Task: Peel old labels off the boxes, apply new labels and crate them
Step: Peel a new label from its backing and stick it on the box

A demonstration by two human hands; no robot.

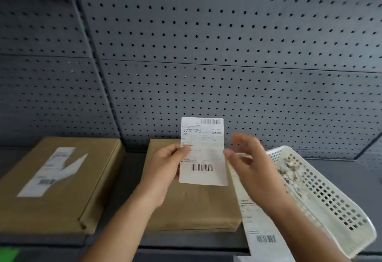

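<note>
1. The left hand grasps a white printed label by its left edge, thumb on the front and fingers behind. It holds the label upright just below the picture's centre, at about 6 o'clock.
2. The right hand is at 3 o'clock of the label, released, with its fingers spread and loose. It is motion-blurred, so I cannot tell whether a fingertip touches the paper's right edge.
3. The label has one barcode at its top right and another near its bottom, and it hangs in the air above the middle box.
4. That flat brown box lies on the dark shelf, under both wrists.
5. At 9 o'clock of it, just apart, lies the left box. It carries an old label with a white flap jutting toward 2 o'clock.
6. A label strip runs along the middle box's right side, from 12 to 5 o'clock, and passes over the shelf's front edge.
7. At 3 o'clock of the strip sits a white perforated basket, tilted and holding pale scraps.
8. A grey pegboard fills the picture from 9 through 12 to 3 o'clock.
</note>
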